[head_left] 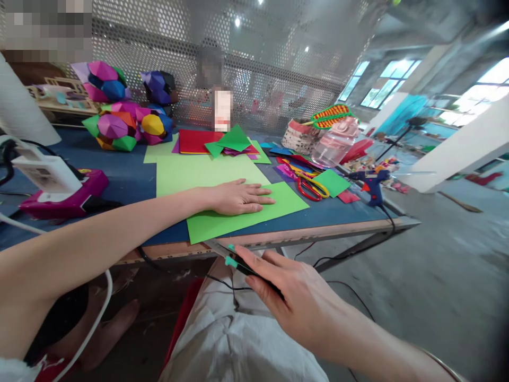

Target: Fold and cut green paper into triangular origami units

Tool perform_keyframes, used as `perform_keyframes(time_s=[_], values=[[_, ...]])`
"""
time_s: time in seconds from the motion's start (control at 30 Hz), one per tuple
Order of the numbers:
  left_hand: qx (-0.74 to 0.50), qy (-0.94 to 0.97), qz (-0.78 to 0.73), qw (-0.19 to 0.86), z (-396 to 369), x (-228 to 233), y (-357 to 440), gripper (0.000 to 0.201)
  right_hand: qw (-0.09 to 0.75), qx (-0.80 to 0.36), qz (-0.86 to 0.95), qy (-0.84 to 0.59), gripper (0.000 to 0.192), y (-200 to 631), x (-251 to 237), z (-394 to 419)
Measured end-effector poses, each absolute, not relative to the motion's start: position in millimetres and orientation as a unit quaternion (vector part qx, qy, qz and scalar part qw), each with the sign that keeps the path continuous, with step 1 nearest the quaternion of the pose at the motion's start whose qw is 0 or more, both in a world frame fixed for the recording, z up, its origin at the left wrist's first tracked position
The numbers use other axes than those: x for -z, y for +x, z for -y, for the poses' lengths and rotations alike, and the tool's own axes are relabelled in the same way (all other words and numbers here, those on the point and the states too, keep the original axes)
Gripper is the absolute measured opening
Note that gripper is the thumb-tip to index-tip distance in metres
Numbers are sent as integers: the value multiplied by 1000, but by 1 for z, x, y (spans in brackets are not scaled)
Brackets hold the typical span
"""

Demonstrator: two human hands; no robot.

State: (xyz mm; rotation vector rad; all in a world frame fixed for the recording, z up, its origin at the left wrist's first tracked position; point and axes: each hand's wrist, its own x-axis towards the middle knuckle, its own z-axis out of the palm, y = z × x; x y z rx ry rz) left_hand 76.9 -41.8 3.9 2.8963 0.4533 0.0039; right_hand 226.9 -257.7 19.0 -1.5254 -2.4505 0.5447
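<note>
The bright green sheet (284,204) lay at the front of the blue table (127,183), its near-left corner reaching the wooden edge. On top of it the left hand (243,198) rested palm down, fingers loosely spread, gripping nothing. In front of the sheet, the right hand (296,297) was wrapped around the black handle of a craft knife (234,260), whose bare blade pointed at that corner (whether steel touched paper, I could not tell).

The likeliest trouble seemed to be skidding: the sheet partly overlapped a pale green sheet (207,172) behind it, and paper on paper gives little hold, so light pressure from one palm might have let it twist and spoil an edge. The corner, far from that palm, could have buckled or torn against a dragging blade. A slip away from the sheet looked worse, since the lap (234,339) was below and in front of it; a slip inward would have threatened the resting fingers. Scissors (313,188), right of the sheet, seemed too far off to interfere.
</note>
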Motion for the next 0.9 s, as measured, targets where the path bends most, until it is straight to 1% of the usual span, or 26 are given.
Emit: perform_keyframes(time_s=[0.5, 0.63, 0.9], values=[[-8, 982, -152, 112, 41, -3, 77, 54, 99, -185, 837, -506, 49, 215, -17, 257], [-5, 982, -150, 116, 40, -2, 77, 54, 85, -192, 835, -509, 49, 215, -19, 256], [-3, 982, -152, 114, 41, -3, 76, 54, 85, -177, 837, -510, 49, 213, -20, 254]])
